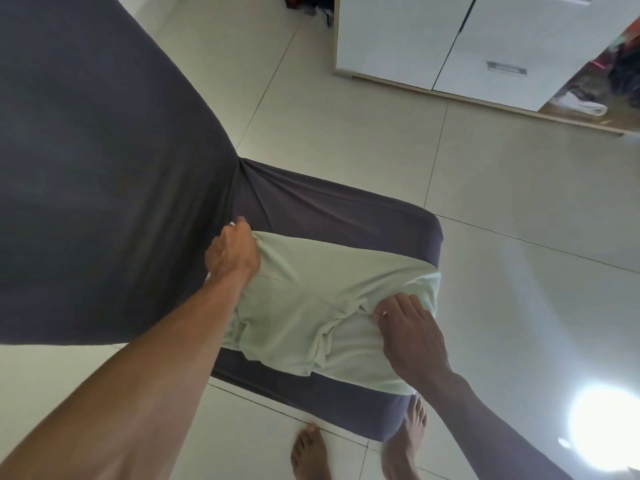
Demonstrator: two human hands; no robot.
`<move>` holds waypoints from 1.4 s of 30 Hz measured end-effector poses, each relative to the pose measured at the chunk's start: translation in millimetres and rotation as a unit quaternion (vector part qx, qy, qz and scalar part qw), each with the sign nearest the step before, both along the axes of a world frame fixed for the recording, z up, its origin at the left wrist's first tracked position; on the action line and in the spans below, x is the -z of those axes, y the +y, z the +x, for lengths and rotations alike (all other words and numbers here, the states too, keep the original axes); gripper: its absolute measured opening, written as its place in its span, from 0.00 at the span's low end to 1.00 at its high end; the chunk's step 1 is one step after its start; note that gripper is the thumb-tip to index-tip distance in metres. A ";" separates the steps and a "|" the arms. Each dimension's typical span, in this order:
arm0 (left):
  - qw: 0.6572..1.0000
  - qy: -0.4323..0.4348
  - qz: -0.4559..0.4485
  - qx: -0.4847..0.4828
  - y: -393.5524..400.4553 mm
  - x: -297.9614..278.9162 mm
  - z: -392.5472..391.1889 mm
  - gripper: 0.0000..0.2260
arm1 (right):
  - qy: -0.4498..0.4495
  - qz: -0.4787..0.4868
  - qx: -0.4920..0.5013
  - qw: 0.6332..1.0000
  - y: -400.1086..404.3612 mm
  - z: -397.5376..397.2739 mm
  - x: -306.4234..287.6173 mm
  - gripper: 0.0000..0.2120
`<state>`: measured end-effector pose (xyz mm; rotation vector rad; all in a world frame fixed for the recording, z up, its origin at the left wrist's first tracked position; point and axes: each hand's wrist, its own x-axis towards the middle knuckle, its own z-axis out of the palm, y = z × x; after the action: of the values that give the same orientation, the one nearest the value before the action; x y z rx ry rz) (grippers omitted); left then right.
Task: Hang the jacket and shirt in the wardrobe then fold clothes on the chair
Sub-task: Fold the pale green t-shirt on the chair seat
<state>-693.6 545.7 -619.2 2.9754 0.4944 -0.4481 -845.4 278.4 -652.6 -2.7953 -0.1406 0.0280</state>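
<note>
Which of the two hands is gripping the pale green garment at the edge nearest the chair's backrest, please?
The left hand: it bunches the pale green garment beside the backrest, while the right hand holds the fabric near the seat's front edge.

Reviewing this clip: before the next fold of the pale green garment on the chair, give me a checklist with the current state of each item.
1. Pale green garment lies on the chair seat: ok.
2. Left hand grips its far edge: ok.
3. Right hand pinches the near-right edge: ok.
4. Fabric smooth: not ok, bunched at centre.
5. Garment fully on seat: not ok, one edge overhangs.
6. Jacket and shirt hung: cannot tell.
</note>
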 end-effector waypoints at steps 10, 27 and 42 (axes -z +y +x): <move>0.993 -0.057 -0.073 -0.071 -5.3 5.3 -6.1 0.22 | -0.002 -0.029 -0.008 1.000 8.4 9.1 -26.3 0.11; 0.939 0.037 -0.248 0.234 16.9 -29.6 -133.5 0.33 | 0.241 0.249 -0.049 0.937 69.9 39.4 -51.0 0.11; 0.967 0.023 -0.187 0.169 0.8 -34.8 -125.1 0.17 | 0.247 0.359 -0.017 0.900 72.7 61.2 -62.9 0.12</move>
<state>-818.7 546.5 -584.4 2.6811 -0.0974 -0.5672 -784.3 351.1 -589.7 -1.9708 -0.0543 0.5676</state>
